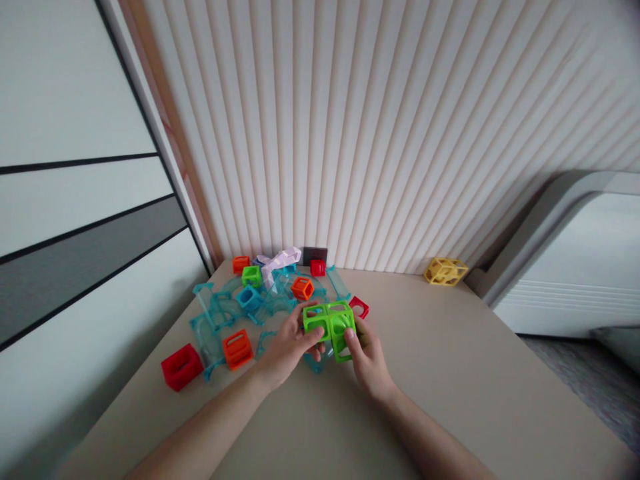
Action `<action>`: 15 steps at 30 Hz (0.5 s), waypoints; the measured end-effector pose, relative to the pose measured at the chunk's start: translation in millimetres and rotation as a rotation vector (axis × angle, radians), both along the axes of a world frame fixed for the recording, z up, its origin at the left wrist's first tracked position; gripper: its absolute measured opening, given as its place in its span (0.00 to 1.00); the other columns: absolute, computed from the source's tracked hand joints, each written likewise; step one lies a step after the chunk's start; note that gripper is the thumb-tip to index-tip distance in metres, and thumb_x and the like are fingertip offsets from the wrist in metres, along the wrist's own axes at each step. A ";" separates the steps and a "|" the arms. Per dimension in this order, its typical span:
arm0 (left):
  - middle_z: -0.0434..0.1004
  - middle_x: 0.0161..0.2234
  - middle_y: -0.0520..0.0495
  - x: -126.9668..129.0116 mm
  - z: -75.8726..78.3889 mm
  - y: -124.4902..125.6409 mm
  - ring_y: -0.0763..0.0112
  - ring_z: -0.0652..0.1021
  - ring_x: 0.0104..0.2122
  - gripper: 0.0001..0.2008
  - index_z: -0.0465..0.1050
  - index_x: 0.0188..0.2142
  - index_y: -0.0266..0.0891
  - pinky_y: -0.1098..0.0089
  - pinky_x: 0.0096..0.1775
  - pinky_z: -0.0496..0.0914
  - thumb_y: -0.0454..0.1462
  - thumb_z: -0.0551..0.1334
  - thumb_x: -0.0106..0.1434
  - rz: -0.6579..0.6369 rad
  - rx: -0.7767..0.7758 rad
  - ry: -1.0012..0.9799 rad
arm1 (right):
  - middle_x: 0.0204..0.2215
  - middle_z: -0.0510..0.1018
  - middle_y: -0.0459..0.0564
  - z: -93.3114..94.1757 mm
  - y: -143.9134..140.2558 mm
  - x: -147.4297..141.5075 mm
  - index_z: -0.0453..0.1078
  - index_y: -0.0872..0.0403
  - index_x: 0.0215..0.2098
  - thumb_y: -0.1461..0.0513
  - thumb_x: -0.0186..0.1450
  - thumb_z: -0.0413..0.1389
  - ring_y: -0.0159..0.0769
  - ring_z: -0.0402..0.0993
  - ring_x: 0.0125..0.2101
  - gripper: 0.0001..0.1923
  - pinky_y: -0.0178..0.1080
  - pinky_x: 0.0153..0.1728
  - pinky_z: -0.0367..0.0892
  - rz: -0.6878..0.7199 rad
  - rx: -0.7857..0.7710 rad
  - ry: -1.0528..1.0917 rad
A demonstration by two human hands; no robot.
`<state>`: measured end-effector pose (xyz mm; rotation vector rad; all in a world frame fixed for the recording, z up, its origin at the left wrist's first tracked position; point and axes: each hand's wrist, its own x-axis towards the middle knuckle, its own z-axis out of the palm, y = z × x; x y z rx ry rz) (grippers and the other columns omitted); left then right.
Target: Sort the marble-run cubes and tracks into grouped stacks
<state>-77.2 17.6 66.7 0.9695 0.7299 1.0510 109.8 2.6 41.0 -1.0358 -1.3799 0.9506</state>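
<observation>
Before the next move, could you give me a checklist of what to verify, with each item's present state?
1. Left hand has a grip on the green frames: ok, thumb on the near side.
2. Right hand also grips them: ok.
3. Green frames fully locked together: cannot tell.
4. Space left of the hands free of parts: not ok, blue track pieces and a large red block lie there.
5. Yellow frame away from the hands: ok, far right by the wall.

Ribbed pale wall behind tabletop; white panels (black strips between) left.
</observation>
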 end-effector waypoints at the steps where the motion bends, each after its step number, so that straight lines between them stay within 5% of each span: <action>1: 0.76 0.36 0.50 0.6 -1.8 -0.2 0.70 0.77 0.27 0.34 0.64 0.57 0.43 0.71 0.25 0.71 0.48 0.74 0.55 0.026 0.012 0.026 | 0.38 0.81 0.53 -0.1 -0.2 -0.4 0.73 0.55 0.51 0.45 0.69 0.55 0.40 0.77 0.34 0.24 0.36 0.30 0.74 0.008 -0.011 0.005; 4: 0.77 0.41 0.48 2.6 -3.9 -1.6 0.67 0.79 0.32 0.33 0.65 0.54 0.44 0.70 0.26 0.73 0.50 0.73 0.54 0.094 0.046 0.094 | 0.40 0.81 0.53 1.0 0.0 -2.6 0.72 0.54 0.52 0.45 0.69 0.56 0.40 0.78 0.34 0.24 0.38 0.34 0.75 0.027 -0.028 0.033; 8: 0.80 0.42 0.47 5.6 -2.7 -3.9 0.64 0.80 0.41 0.28 0.70 0.47 0.42 0.67 0.41 0.76 0.50 0.74 0.52 0.171 0.054 0.103 | 0.41 0.82 0.54 3.0 -0.2 -5.9 0.72 0.54 0.54 0.44 0.68 0.56 0.41 0.79 0.36 0.26 0.40 0.38 0.76 0.056 -0.034 0.050; 15: 0.81 0.37 0.49 8.3 -7.6 -3.3 0.64 0.81 0.38 0.26 0.73 0.44 0.40 0.67 0.41 0.74 0.50 0.75 0.50 0.249 -0.032 0.103 | 0.45 0.82 0.55 4.7 -2.4 -4.7 0.70 0.54 0.58 0.45 0.68 0.56 0.45 0.80 0.42 0.28 0.43 0.43 0.77 0.112 -0.056 -0.011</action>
